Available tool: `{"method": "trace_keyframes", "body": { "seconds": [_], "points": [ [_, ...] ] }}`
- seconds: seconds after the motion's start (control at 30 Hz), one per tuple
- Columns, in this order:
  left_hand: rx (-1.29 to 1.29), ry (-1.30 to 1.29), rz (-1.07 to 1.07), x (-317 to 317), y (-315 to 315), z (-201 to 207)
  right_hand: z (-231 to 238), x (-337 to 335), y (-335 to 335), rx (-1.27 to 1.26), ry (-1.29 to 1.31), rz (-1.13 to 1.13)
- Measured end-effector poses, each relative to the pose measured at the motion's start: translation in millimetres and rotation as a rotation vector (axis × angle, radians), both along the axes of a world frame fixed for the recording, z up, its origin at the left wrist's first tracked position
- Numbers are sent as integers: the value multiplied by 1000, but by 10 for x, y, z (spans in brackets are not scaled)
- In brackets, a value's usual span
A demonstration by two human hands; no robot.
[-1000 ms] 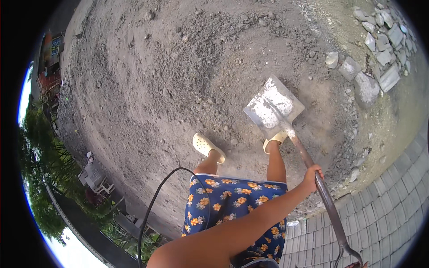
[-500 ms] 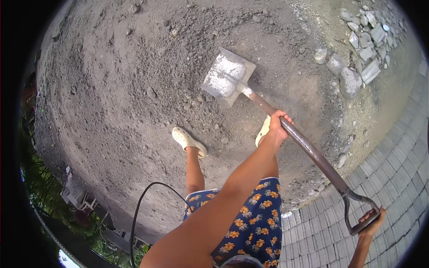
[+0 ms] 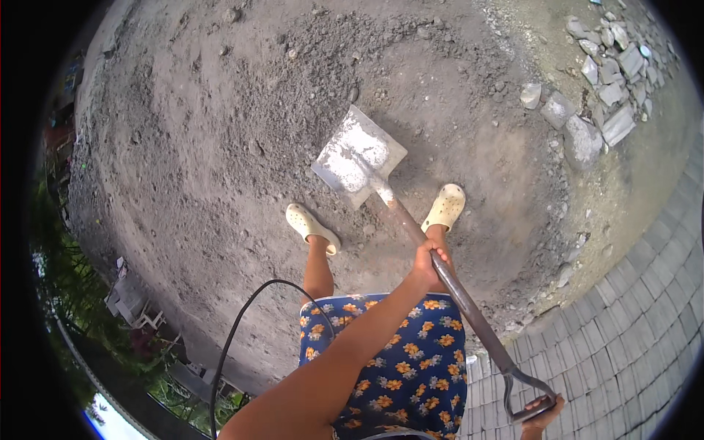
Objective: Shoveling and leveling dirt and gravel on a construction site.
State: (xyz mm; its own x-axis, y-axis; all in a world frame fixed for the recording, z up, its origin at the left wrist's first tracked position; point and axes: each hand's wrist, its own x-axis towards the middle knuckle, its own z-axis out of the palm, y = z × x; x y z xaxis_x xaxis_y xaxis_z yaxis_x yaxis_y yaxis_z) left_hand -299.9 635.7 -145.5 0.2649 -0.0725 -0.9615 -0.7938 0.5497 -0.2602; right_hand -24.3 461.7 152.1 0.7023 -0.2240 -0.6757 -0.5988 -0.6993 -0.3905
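Note:
A square-bladed shovel [image 3: 473,315] slants across the view, its pale, worn metal blade over the grey soil [image 3: 183,147] in front of my feet. Partway down the brown shaft, my left hand [image 3: 431,264] is wrapped round it. At the lower right, my right hand [image 3: 544,412] grips the crossbar of the D-shaped handle. Whitish patches cover much of the blade, and no heap of soil shows on it. Whether the blade touches the ground I cannot tell.
My cream clogs [image 3: 312,227] stand apart on the soil. Broken stones [image 3: 612,81] are piled at the far right. Grey paving [image 3: 616,345] runs along the right side. A black cable [image 3: 235,323] loops beside my blue flowered shorts [image 3: 396,367]. Greenery [image 3: 66,286] lines the left edge.
The shovel has come nearer to me and to the left. Both hands moved with it, keeping their grip. The right clog now shows fully.

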Motion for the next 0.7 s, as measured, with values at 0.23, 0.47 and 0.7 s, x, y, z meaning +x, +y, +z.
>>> {"method": "trace_keyframes", "body": {
  "seconds": [0.23,0.47,0.7],
  "points": [
    [-25,-96,-68,768,-21,192,567,322,-33,-186,-214,-37],
    [80,41,9,-235,1026,-808,-482,-340,1520,7,-48,85],
    [241,-45,257,-382,1055,-211,-308,-153,1279,372,-105,397]
  ]
}}
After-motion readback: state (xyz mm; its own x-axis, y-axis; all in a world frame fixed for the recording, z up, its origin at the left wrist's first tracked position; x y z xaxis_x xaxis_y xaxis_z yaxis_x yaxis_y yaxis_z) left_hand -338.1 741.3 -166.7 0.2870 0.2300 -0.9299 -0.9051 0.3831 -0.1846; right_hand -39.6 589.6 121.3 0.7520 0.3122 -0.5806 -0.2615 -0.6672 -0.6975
